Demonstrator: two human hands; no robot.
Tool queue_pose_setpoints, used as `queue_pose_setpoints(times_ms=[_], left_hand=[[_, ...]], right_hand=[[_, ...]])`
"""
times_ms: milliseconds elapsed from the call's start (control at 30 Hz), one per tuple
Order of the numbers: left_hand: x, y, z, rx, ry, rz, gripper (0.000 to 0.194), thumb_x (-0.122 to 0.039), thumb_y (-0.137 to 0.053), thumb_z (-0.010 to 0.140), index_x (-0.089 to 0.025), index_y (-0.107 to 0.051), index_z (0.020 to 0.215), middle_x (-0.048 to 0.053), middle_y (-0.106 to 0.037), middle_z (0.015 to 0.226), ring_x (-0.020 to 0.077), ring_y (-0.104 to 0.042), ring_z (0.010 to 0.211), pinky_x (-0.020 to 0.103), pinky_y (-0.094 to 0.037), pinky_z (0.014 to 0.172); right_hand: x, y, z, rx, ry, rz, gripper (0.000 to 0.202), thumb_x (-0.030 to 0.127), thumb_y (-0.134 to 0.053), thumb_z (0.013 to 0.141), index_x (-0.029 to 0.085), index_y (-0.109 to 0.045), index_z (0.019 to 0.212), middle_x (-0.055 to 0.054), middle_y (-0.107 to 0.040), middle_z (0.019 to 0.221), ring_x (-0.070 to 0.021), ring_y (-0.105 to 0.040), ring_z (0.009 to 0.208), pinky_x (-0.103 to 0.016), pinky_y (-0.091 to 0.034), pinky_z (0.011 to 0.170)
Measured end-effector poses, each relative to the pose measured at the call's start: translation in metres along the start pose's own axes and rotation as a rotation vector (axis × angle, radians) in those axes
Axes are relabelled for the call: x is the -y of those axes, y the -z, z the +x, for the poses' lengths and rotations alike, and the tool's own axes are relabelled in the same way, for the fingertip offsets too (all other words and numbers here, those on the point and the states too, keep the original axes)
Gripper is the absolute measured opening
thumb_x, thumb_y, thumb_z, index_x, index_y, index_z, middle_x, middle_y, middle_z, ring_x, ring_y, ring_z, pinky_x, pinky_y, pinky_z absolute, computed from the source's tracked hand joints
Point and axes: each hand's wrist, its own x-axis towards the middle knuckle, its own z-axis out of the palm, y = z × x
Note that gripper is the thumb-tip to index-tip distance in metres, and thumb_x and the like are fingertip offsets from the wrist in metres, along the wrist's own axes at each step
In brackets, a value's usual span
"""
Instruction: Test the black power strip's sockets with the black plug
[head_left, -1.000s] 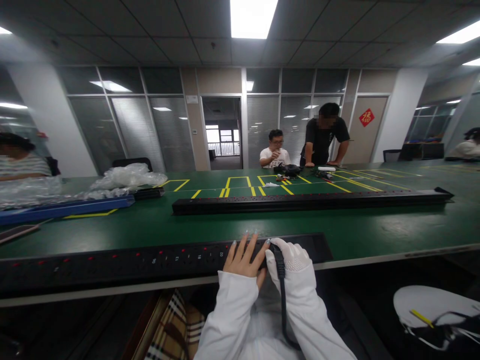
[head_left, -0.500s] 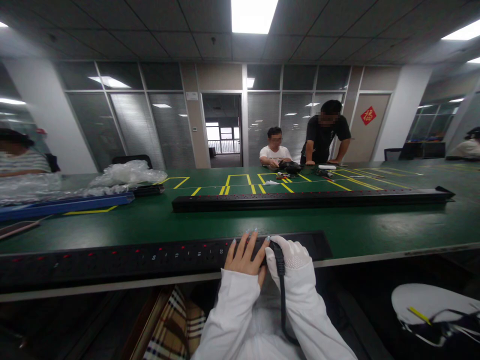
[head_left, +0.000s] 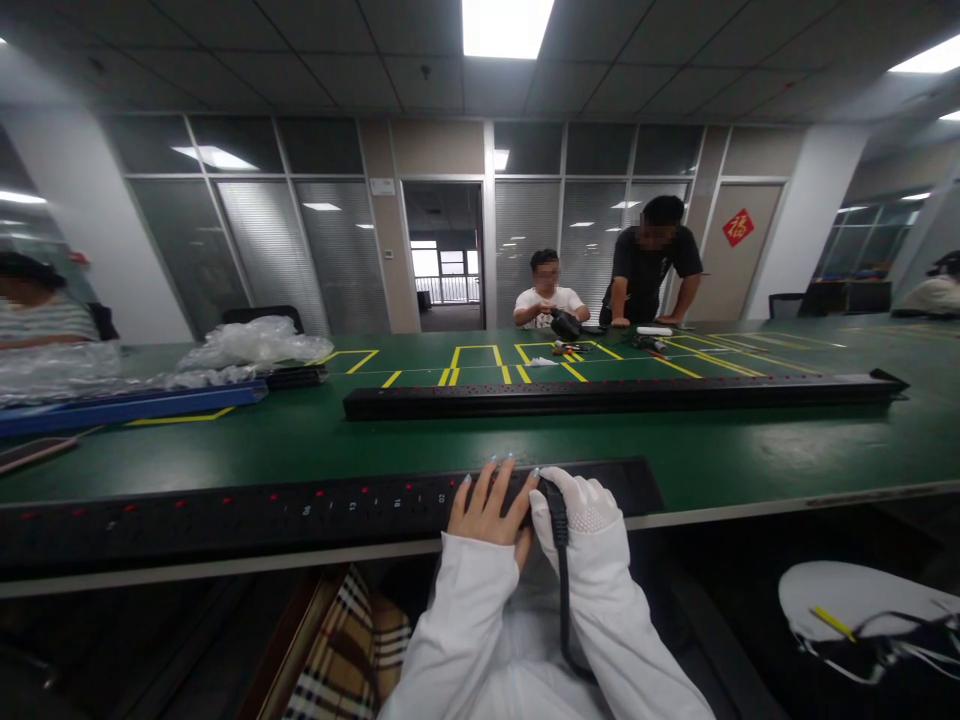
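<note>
A long black power strip (head_left: 247, 520) with red marks and white numbers lies along the near edge of the green table. On its right part rests my bare left hand (head_left: 487, 505), fingers spread flat. My right hand (head_left: 581, 510), in a white dotted glove, is wrapped round a black power plug (head_left: 556, 505) at the strip's right part. From the plug a thick black cord (head_left: 566, 610) runs down over my lap. Whether the plug sits in a socket is hidden by my hands.
A second long black strip (head_left: 615, 398) lies farther back on the green table (head_left: 360, 450). Clear plastic wrap (head_left: 255, 345) and a blue profile (head_left: 135, 408) are at left. Two people sit and lean across the table near small tools (head_left: 574, 348). A white stool seat (head_left: 847, 600) stands lower right.
My hands hold nearly the same place on the strip. Across the table, the seated person has raised a dark object slightly. The view has shifted a little.
</note>
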Motion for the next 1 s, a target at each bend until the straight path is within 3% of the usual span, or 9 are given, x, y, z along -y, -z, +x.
queue_pose_setpoints(times_ms=[367,1000], left_hand=[[-0.0006,0.0041,0.0006,-0.002,0.001,-0.024,0.052,-0.043,-0.054,0.073,-0.039,-0.042,0.124,0.001,-0.047,0.131,0.0247,-0.042,0.119,0.040,-0.024,0.098],[0.0000,-0.0017,0.0008,-0.037,-0.007,0.000,0.046,-0.044,-0.053,0.074,-0.038,-0.049,0.119,0.001,-0.049,0.129,0.0229,-0.044,0.117,0.040,-0.025,0.097]], right_hand=[[-0.0030,-0.0009,-0.0008,-0.008,0.041,-0.018,0.028,0.041,-0.046,0.079,0.023,-0.060,0.096,0.000,-0.057,0.071,-0.0139,-0.045,0.066,-0.026,-0.030,0.064],[-0.0007,-0.0010,-0.0013,0.010,-0.027,0.009,0.027,0.042,-0.046,0.080,0.024,-0.060,0.096,0.000,-0.058,0.073,-0.0155,-0.047,0.069,-0.026,-0.031,0.067]])
